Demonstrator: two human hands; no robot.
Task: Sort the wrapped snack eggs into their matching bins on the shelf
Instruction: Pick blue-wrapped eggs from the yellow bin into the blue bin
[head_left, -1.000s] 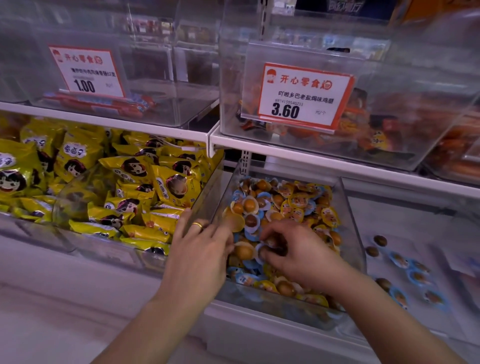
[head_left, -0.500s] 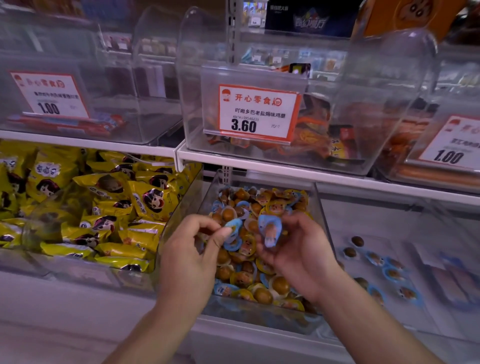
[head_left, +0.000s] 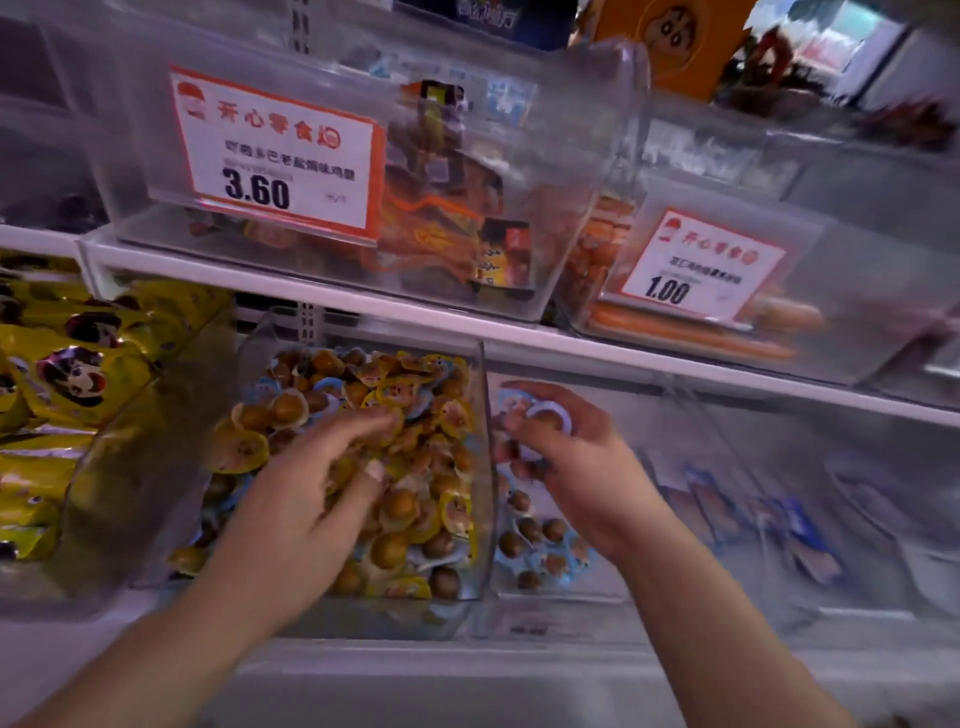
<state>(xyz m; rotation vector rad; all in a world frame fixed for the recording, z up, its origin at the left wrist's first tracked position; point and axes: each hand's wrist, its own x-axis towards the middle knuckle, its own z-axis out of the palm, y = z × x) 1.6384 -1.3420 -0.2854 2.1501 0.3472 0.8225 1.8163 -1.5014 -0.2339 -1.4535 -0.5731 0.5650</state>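
Clearly the sorting is mid-way: the clear plastic middle bin (head_left: 483, 467) remains heaped with round brown snack eggs in yellow-rimmed wrappers (head_left: 410, 514), with some blue rims mixed among them, far too many and too blurred to count. The right hand (head_left: 576, 467) hovers over the clear right-hand bin (head_left: 691, 519), its grip pinching one blue-rimmed wrapped egg (head_left: 540, 415) (possibly a second under it, I cannot tell). About eight blue-rimmed eggs (head_left: 540, 545) already lie in that bin's near left corner. The left hand (head_left: 311, 499) reaches into the middle heap with fingers spread, holding nothing visible. Much picking remains, by my judgement.
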